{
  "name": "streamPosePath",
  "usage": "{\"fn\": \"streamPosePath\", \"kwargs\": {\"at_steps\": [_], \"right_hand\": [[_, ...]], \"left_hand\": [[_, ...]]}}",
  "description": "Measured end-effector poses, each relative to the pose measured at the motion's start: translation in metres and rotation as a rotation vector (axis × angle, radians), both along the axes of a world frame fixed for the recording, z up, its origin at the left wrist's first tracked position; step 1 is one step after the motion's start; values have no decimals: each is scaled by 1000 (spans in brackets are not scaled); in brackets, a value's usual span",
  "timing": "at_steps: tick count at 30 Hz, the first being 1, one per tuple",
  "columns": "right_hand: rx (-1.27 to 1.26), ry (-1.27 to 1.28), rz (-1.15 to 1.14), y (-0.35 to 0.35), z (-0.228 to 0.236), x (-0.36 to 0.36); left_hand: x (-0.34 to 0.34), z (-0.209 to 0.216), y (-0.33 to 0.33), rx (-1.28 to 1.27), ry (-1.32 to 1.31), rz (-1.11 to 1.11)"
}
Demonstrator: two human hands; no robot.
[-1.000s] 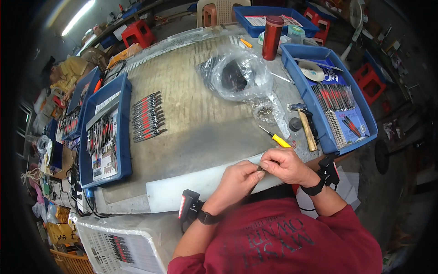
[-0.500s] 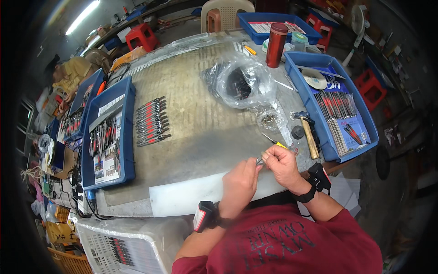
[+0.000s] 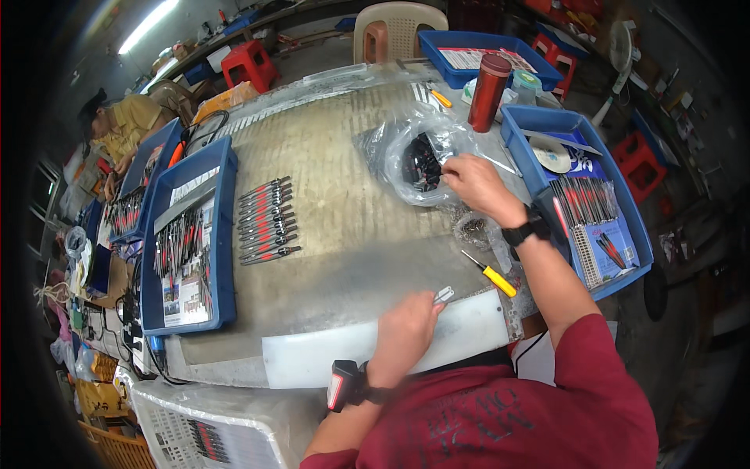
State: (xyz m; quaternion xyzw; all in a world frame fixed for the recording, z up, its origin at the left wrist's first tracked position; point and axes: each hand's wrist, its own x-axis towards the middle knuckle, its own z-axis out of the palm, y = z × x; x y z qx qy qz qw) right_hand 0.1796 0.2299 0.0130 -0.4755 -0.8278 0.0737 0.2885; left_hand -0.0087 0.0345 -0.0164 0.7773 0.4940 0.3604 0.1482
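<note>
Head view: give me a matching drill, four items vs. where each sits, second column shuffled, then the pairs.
Items:
1. right hand
2. left hand
3. yellow-handled screwdriver
4. red cylindrical bottle

Places:
A. upright at the far edge of the table, beside the blue tray
B. near table edge, pinching a small metal part
C. reaching into the clear plastic bag of dark parts
D. lying flat between the two hands

Pairs: 1-C, 2-B, 3-D, 4-A
</note>
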Motion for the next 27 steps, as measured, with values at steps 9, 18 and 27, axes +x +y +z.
{"fn": "streamPosePath", "kwargs": {"at_steps": [9,18,27], "right_hand": [[-9,-346,56,48,-42,-25],[-48,-152,33,37,-23,-15],[-487,594,66,-36,10,3]], "left_hand": [[-9,-8,1,-5,-32,-7],[-12,-6,-1,-27,-20,4],[-11,2,-7,24,-28,-1]]}}
